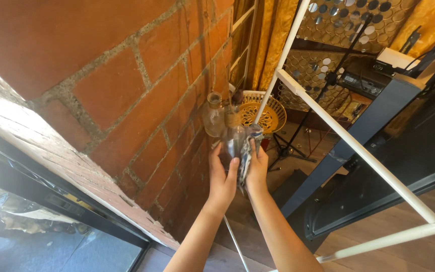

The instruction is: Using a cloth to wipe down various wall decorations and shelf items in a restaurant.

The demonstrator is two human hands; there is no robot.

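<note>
Both hands are up close to the brick wall (pixel 142 100), working on a clear glass bottle (pixel 235 138). The left hand (pixel 221 179) is wrapped around the bottle's lower part on the wall side, fingers curled against the glass, so it's clamped on it. The right hand (pixel 257 168) sits on the side away from the wall and is gripping a dark patterned cloth (pixel 246 153), pressing it against the bottle. So the bottle ends up sandwiched between the two hands, with its top poking out above the fingertips.

Just past the hands, hugging the wall, there's another glass bottle (pixel 214 115) standing upright, with a narrow neck. Right beside that, a bit farther from the wall, a yellow wicker basket (pixel 267 115) is tilted so you see its inside. A white pipe frame (pixel 358 151) runs diagonally across, well out from the wall, and golden curtains (pixel 273 35) hang at the far end of the wall.
</note>
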